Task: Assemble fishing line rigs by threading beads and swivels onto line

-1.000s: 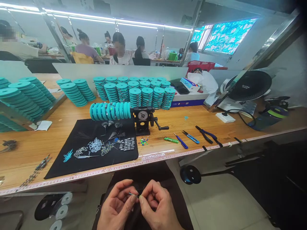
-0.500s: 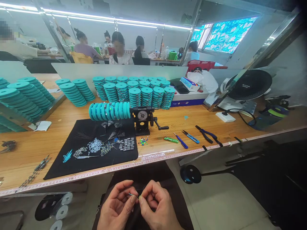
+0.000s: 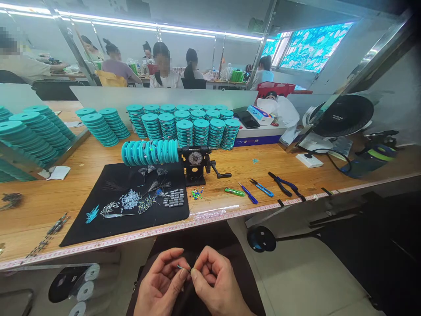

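Head view: left hand (image 3: 160,281) and right hand (image 3: 219,281) sit above a dark lap cloth (image 3: 194,303), fingertips pinched narrow on a tiny teal wire piece (image 3: 183,266) held between them. Ahead, on the wooden bench (image 3: 75,166): black mat (image 3: 79,232) with small parts, hand-crank winder (image 3: 195,157) carrying teal spools (image 3: 149,152), more stacked spools (image 3: 167,125), pliers (image 3: 281,184).

Your left hand (image 3: 160,281) and right hand (image 3: 219,281) are held low at centre of view, palms angled toward each other, wrists well apart. Each thumb and forefinger form a pinch, with the fingertips (image 3: 193,274) almost meeting; the remaining fingers curl inward.
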`<action>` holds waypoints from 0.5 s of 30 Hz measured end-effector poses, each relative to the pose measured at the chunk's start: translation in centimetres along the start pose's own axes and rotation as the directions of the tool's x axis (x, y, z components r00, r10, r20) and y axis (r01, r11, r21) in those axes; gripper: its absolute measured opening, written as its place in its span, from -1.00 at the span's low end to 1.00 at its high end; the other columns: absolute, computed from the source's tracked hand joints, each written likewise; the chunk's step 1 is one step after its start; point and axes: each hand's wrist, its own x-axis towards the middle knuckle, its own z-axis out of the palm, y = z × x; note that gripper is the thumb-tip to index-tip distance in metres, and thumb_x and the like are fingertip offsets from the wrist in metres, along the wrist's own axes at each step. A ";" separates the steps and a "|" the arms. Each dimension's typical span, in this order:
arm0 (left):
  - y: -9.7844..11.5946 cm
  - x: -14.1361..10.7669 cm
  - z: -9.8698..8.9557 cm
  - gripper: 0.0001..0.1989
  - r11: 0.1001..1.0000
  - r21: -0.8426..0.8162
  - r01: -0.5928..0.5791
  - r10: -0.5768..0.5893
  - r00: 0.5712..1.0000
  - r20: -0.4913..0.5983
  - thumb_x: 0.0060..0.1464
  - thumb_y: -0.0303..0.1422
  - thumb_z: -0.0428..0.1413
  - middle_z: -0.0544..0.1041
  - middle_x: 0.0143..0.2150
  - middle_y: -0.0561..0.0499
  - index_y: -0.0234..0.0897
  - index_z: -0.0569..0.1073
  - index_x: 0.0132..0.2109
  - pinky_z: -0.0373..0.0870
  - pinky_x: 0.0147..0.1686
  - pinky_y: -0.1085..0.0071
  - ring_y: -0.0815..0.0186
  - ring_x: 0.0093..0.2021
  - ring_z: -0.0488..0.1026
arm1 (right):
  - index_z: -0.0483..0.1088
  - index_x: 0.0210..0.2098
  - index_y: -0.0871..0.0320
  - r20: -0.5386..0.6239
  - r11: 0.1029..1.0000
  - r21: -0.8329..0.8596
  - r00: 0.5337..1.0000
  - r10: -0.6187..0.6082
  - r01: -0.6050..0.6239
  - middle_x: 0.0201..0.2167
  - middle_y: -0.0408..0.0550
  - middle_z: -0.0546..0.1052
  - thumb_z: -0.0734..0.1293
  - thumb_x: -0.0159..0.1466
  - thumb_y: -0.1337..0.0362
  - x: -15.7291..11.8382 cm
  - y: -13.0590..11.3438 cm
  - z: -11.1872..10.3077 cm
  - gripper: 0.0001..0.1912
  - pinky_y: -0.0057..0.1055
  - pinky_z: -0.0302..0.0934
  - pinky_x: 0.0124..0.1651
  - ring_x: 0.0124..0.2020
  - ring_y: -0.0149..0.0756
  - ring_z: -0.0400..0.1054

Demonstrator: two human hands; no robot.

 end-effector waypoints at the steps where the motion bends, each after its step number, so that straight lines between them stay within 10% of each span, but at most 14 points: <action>1: -0.1 0.0 -0.1 -0.61 1.000 0.001 0.000 0.000 1.000 0.002 -0.20 -0.29 0.41 0.57 -0.45 0.00 -0.29 0.53 -0.19 0.37 -0.47 0.53 0.36 -0.46 0.46 | 0.20 -0.51 0.14 0.009 1.000 0.021 1.000 0.009 -0.009 -0.66 -0.35 0.07 0.30 0.11 0.33 0.0 -0.1 0.0 -0.85 -0.53 -0.15 -0.58 -0.62 -0.50 -0.10; 15: -0.6 0.3 -0.7 -0.63 0.997 -0.068 0.039 -0.036 0.998 0.045 -0.17 -0.35 0.40 0.58 -0.43 0.02 -0.27 0.52 -0.17 0.35 -0.49 0.60 0.40 -0.46 0.48 | 0.20 -0.51 0.13 0.012 0.999 0.031 1.000 0.027 -0.027 -0.66 -0.36 0.05 0.32 0.14 0.33 0.0 0.5 0.2 -0.81 -0.50 -0.19 -0.57 -0.62 -0.50 -0.14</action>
